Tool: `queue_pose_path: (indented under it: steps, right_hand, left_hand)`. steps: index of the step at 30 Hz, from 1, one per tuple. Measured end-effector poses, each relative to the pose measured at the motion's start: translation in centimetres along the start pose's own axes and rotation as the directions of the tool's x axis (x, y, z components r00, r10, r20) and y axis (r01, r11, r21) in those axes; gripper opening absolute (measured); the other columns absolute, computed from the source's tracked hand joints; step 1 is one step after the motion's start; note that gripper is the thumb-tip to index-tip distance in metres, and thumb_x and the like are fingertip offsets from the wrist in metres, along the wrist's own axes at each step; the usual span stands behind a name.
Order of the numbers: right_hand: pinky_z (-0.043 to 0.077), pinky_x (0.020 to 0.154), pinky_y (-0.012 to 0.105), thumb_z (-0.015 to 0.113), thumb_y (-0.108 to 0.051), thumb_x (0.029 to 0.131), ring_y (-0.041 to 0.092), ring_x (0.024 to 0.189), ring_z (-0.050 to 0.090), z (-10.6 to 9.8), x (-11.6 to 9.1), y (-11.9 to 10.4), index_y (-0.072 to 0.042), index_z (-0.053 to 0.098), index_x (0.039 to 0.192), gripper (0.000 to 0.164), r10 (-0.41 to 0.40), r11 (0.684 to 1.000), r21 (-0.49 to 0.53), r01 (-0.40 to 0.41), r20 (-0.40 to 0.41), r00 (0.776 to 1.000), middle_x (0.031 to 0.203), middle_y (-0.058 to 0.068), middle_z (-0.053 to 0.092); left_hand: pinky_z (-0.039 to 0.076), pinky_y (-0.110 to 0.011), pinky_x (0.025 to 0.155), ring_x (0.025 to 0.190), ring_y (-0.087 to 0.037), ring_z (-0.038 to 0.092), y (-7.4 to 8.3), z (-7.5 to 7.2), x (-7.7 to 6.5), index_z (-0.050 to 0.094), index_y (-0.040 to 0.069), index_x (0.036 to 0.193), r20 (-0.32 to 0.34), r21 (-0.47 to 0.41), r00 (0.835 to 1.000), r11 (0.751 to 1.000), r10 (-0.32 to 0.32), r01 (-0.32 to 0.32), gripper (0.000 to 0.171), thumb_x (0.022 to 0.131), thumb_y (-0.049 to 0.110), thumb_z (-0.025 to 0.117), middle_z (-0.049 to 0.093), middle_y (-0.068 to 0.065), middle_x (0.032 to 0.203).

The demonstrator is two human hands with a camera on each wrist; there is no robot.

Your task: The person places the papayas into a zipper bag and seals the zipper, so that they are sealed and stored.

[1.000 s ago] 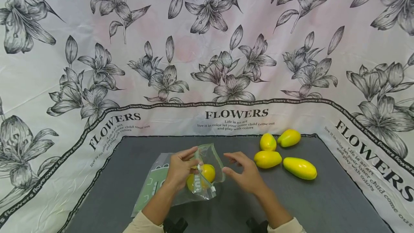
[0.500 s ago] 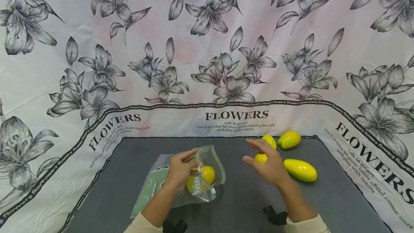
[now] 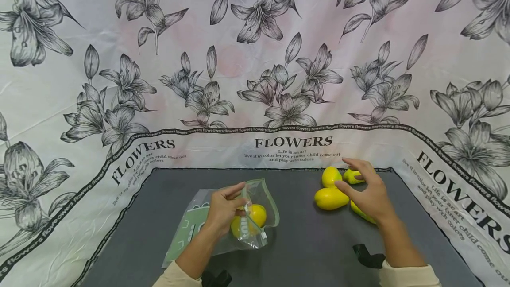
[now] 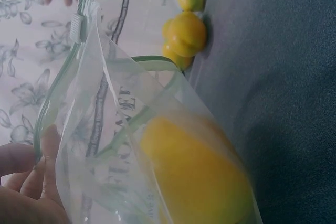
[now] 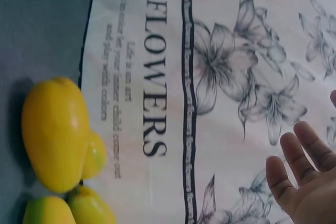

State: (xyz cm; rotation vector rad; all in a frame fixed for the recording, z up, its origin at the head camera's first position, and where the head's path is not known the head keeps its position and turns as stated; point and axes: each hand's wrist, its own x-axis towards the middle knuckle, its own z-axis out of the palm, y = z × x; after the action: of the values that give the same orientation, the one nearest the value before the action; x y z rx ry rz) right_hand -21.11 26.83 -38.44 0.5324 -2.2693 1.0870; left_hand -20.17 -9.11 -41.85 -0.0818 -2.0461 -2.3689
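My left hand [image 3: 224, 207] pinches the edge of a clear slider-zip bag [image 3: 274, 216] with a green rim, its mouth spread. Smooth yellow fruit [image 3: 258, 215] lies inside; one piece shows large through the plastic in the left wrist view. My right hand [image 3: 372, 196] hovers over the fruit group at the back right, thumb and fingers spread, holding nothing. Around it are a rounded yellow fruit [image 3: 331, 199], another behind it [image 3: 330, 176], a third [image 3: 351, 176] and a longer one [image 3: 362, 212]. The hand partly hides these last two in the head view.
The dark grey tabletop [image 3: 295, 251] ends at the back and sides against a white cloth [image 3: 215, 154] printed with lilies and lettering. A green printed panel [image 3: 191, 225] of the bag lies to the left of my left forearm.
My right hand has left the bag's mouth and moved right, over the loose fruit. The left hand and bag have stayed in place.
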Motion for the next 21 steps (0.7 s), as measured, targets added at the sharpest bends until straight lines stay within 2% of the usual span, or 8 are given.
queue_pose_path:
  steps: [4, 10, 12, 15, 17, 19, 21]
  right_hand:
    - [0.038, 0.08, 0.033, 0.075, -0.012, 0.085, 0.01, 0.109, 0.043, -1.3, -0.3, 1.0, -0.016, 0.052, 0.14, 0.06, 0.059, 0.998, -0.032, -0.059, -0.019, 0.998, 0.133, 0.008, 0.048]
    - [0.036, 0.083, 0.021, 0.073, -0.011, 0.087, 0.0, 0.109, 0.039, -2.6, -1.0, 2.5, -0.016, 0.049, 0.143, 0.061, 0.095, 0.995, -0.022, -0.096, -0.021, 0.995, 0.132, 0.011, 0.047]
    - [0.036, 0.083, 0.02, 0.072, -0.01, 0.088, -0.001, 0.11, 0.038, -3.0, -1.1, 3.0, -0.016, 0.048, 0.144, 0.061, 0.101, 0.995, -0.016, -0.102, -0.027, 0.995, 0.132, 0.013, 0.046]
    - [0.035, 0.084, 0.021, 0.071, -0.011, 0.088, -0.002, 0.111, 0.037, -3.7, -1.3, 3.8, -0.016, 0.046, 0.145, 0.062, 0.112, 0.993, -0.025, -0.113, -0.04, 0.993, 0.132, 0.007, 0.046]
    - [0.034, 0.083, 0.021, 0.07, -0.014, 0.089, 0.005, 0.113, 0.038, -4.2, -1.5, 4.3, -0.016, 0.044, 0.146, 0.063, 0.137, 0.989, -0.044, -0.139, -0.037, 0.99, 0.134, 0.008, 0.044]
    - [0.032, 0.083, 0.022, 0.069, -0.017, 0.091, 0.016, 0.118, 0.038, -4.6, -1.8, 4.9, -0.017, 0.041, 0.148, 0.064, 0.168, 0.984, -0.062, -0.169, -0.024, 0.986, 0.138, 0.01, 0.042]
    - [0.031, 0.084, 0.025, 0.068, -0.02, 0.092, 0.03, 0.12, 0.037, -5.0, -2.0, 5.3, -0.016, 0.037, 0.15, 0.066, 0.199, 0.977, -0.079, -0.199, -0.011, 0.98, 0.142, 0.02, 0.037]
  left_hand:
    - [0.059, -0.032, 0.058, 0.077, -0.024, 0.068, 0.0, 0.0, 0.0, 0.057, -0.004, 0.131, 0.001, -0.001, 1.0, 1.0, 0.002, -0.002, 0.046, 0.087, -0.009, 0.065, 0.046, -0.026, 0.138]
    - [0.059, -0.032, 0.058, 0.077, -0.026, 0.068, -0.1, -0.1, 0.0, 0.058, -0.003, 0.131, 0.001, -0.004, 1.0, 1.0, 0.009, -0.009, 0.045, 0.086, -0.01, 0.065, 0.048, -0.025, 0.137]
    - [0.059, -0.032, 0.058, 0.088, -0.028, 0.067, -0.2, -0.1, 0.0, 0.058, -0.004, 0.13, 0.0, -0.001, 1.0, 1.0, 0.015, -0.015, 0.045, 0.086, -0.01, 0.065, 0.048, -0.024, 0.137]
    - [0.059, -0.031, 0.058, 0.097, -0.031, 0.065, -0.2, -0.2, 0.1, 0.057, -0.005, 0.13, 0.0, 0.0, 1.0, 1.0, 0.016, -0.016, 0.046, 0.086, -0.01, 0.065, 0.048, -0.024, 0.137]
    - [0.059, -0.031, 0.058, 0.094, -0.03, 0.066, -0.2, -0.2, 0.1, 0.058, -0.004, 0.13, -0.001, -0.002, 1.0, 1.0, 0.012, -0.012, 0.046, 0.085, -0.01, 0.065, 0.048, -0.024, 0.137]
    - [0.058, -0.03, 0.057, 0.081, -0.028, 0.068, -0.2, -0.3, 0.0, 0.058, -0.003, 0.131, -0.001, -0.008, 1.0, 1.0, 0.003, -0.003, 0.046, 0.085, -0.01, 0.065, 0.047, -0.025, 0.138]
    - [0.058, -0.03, 0.057, 0.074, -0.025, 0.068, -0.2, -0.4, 0.0, 0.057, -0.003, 0.131, 0.0, -0.011, 1.0, 1.0, 0.0, 0.0, 0.047, 0.085, -0.011, 0.064, 0.046, -0.025, 0.138]
